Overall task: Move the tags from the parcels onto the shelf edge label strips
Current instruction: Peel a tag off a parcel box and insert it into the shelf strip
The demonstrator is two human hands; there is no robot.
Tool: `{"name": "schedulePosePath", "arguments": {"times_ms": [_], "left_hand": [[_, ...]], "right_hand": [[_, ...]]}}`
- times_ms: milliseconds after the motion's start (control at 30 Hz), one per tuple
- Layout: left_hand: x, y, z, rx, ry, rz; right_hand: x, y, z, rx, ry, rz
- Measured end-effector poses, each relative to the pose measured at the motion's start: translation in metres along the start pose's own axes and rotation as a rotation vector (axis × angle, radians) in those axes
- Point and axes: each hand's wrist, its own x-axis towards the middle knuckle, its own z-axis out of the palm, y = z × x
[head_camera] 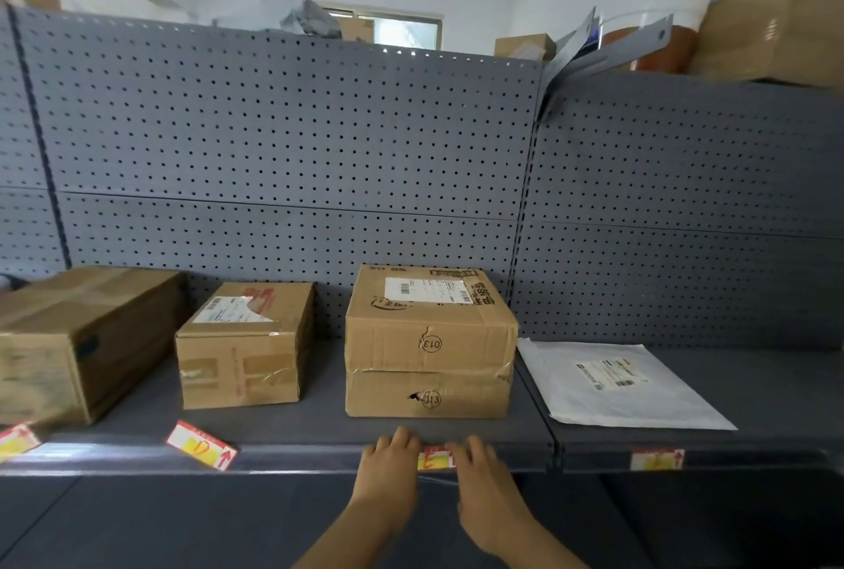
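From the head camera, the red-bordered yellow paper tag marked E [436,459] lies on the grey shelf edge label strip [297,459], its long axis running along the strip. It sits directly between the two hands: the left hand [392,459] presses its left end, the right hand [475,461] its right end, fingers flat and spread on the strip rather than pinched closed. Both hands are equally near. Just behind it stand the stacked brown cardboard parcels stamped 013 [429,340]. A similar tag marked D [201,444] lies crooked, tilted across the shelf lip to the left, and probably needs straightening next. Bare strip stretches between the two tags, leaving free room to slide sideways.
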Motion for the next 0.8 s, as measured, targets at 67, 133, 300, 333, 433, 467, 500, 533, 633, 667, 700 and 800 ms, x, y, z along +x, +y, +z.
{"name": "schedulePosePath", "arguments": {"times_ms": [67,133,300,333,433,467,500,533,633,667,700,800], "left_hand": [[-0.001,0.0,0.0,-0.008,0.001,0.004],[0.0,0.0,0.002,-0.053,0.007,-0.003],[0.0,0.0,0.003,-0.184,0.013,-0.009],[-0.001,0.0,0.002,-0.203,0.016,-0.006],[-0.003,0.001,-0.002,-0.236,0.011,-0.003],[-0.004,0.002,-0.004,-0.239,0.008,-0.005],[-0.004,0.002,-0.005,-0.232,-0.001,-0.007],[-0.005,0.003,-0.007,-0.222,-0.015,-0.009],[-0.011,0.001,-0.008,-0.138,-0.037,-0.016],[-0.015,-0.001,-0.01,-0.107,-0.028,-0.027],[-0.019,-0.005,-0.011,-0.09,-0.012,-0.048],[-0.038,-0.026,-0.015,-0.117,0.063,-0.121]], "right_hand": [[-0.006,-0.004,0.005,-0.082,-0.007,0.013],[-0.008,-0.005,0.013,-0.156,0.029,0.017],[-0.007,-0.005,0.012,-0.197,0.012,0.008],[-0.009,-0.009,0.005,-0.174,0.045,0.004],[-0.007,-0.009,0.007,-0.181,0.088,-0.03],[-0.006,-0.009,0.009,-0.201,0.094,-0.025],[-0.007,-0.009,0.01,-0.19,0.095,-0.018],[-0.007,-0.009,0.011,-0.187,0.086,-0.013],[-0.006,-0.011,0.015,-0.213,0.111,-0.023],[-0.005,-0.013,0.017,-0.192,0.113,-0.015],[-0.003,-0.014,0.019,-0.172,0.124,-0.006],[0.003,-0.032,0.022,-0.115,0.173,-0.018]]}}
